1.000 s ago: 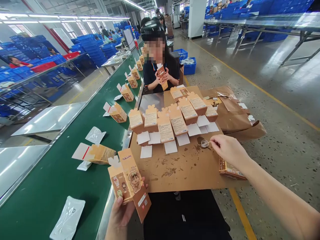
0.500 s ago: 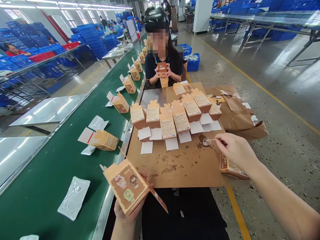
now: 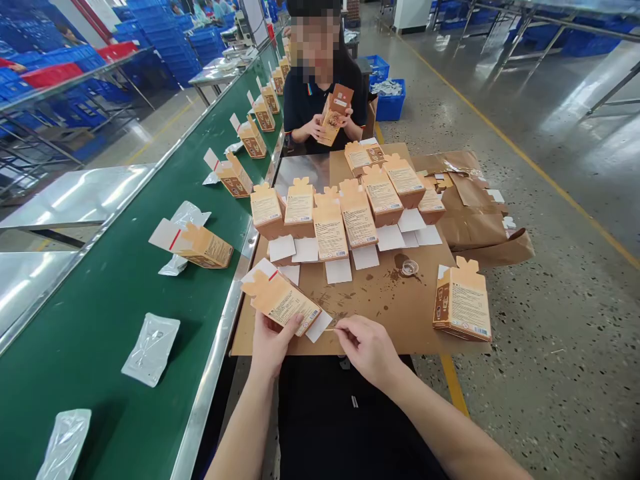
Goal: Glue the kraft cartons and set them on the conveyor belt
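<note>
My left hand (image 3: 273, 343) grips a brown-and-tan printed cardboard box (image 3: 287, 303), tilted, its text panel facing up. One white flap (image 3: 319, 327) sticks out at its right end, and another white flap with a red strip shows at its far left. My right hand (image 3: 367, 347) is closed in a pinch on a thin wooden stick (image 3: 330, 329), whose tip is at that right flap; whether it touches cannot be made out. A small clear dish (image 3: 409, 268) sits on the cardboard sheet (image 3: 380, 320) among dark wet spots. Near the sheet's right edge stands another box (image 3: 463, 303).
Several similar boxes (image 3: 330, 230) with white flaps stand grouped beyond my hands. On the left, a green conveyor belt (image 3: 110, 293) carries boxes and silvery pouches (image 3: 151, 349). Opposite, a person (image 3: 320, 93) holds a box. Brown wrapping paper (image 3: 430, 230) lies at the right.
My right hand has moved left from the dish to the held box, bringing the stick. My left hand has turned the box, so its text panel now shows. Pouches on the belt have shifted.
</note>
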The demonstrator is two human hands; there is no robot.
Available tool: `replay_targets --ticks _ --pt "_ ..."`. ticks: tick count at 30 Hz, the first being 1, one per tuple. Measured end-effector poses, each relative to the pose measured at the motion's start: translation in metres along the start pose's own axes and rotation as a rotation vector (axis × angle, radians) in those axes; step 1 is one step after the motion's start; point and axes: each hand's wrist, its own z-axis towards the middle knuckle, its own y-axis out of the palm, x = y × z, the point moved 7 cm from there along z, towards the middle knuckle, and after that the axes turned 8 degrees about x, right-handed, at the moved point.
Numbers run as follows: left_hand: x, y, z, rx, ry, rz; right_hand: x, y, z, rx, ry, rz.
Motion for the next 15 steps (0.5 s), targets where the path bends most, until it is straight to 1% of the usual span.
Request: replay_targets --ticks 2,5,7,10,13,15 --pt "-0.001 0.000 -0.002 -0.003 0.024 0.022 0.002 0.011 -0.003 -0.016 -0.028 -0.011" --pt "0.001 0.003 -0.006 -0.021 0.039 0.039 0.006 0.011 -0.003 -0.012 -0.040 -0.021" --pt "0.004 0.005 -0.009 -0.019 0.047 0.051 0.008 0.002 -0.001 0.007 -0.035 -0.034" --pt "0.010 0.005 -0.017 -0.004 0.092 0.101 0.009 -0.015 -0.001 0.033 -0.004 -0.060" --pt "0.013 0.005 -0.031 0.012 0.156 0.229 0.009 -0.036 -0.006 0.063 0.043 -0.057" --pt "0.014 0.006 -0.042 0.043 0.191 0.324 0.007 -0.048 -0.011 0.091 0.066 -0.043"
